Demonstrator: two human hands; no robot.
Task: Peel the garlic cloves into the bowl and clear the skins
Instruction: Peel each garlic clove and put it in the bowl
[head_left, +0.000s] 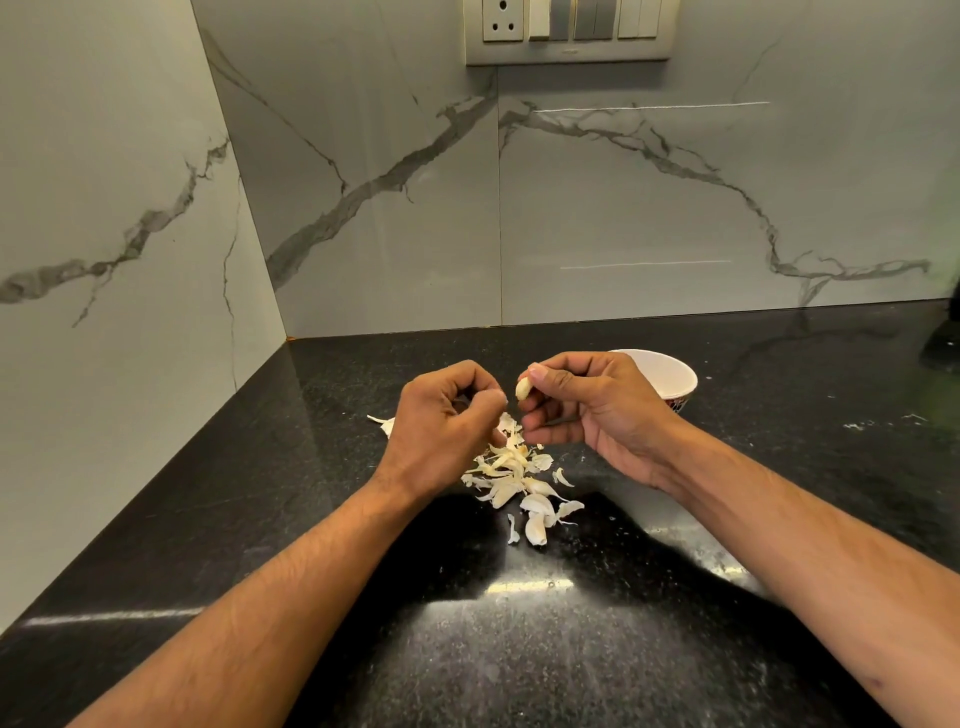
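Two hands over a black worktop, a garlic clove pinched in the right.

The right hand holds the pale clove between thumb and fingertips, its grip clamped on it, just in front of the white bowl that stands behind the hand. The left hand has its fingers curled with thumb and forefinger drawn together; whether a scrap of skin sits in that grip I cannot tell. Beneath and between the hands lies a pile of skins with what look like unpeeled cloves at its near edge.
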